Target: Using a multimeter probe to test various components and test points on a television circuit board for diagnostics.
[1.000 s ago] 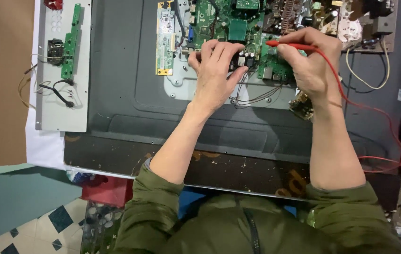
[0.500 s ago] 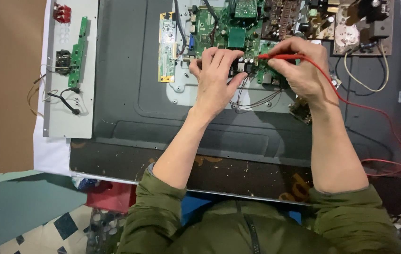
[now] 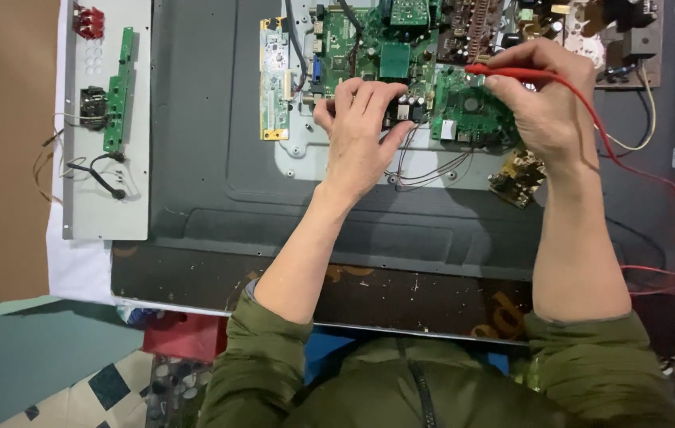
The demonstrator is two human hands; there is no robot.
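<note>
Since the earlier frames, both hands have kept their station on the boards; only the camera view has drifted slightly, and the red probe tip has edged left along the board.

Right hand [image 3: 547,99] is closed in a pen-like pinch on the slim red test probe [image 3: 504,73], its tip resting on the smaller green circuit board [image 3: 468,111] at the far centre. The probe's red lead wire [image 3: 654,178] loops off to the right. Left hand [image 3: 359,131] lies flat, fingers spread, pressing on the large green main circuit board [image 3: 361,47]; whether it grips a second probe cannot be told.

Both boards sit on the dark grey metal back panel of a flat screen [image 3: 210,158], already uncovered. A grey metal plate with a narrow green board strip [image 3: 107,143] lies removed at far left.

Judgement: disassembly is done, probing is in progress, and reassembly remains.
</note>
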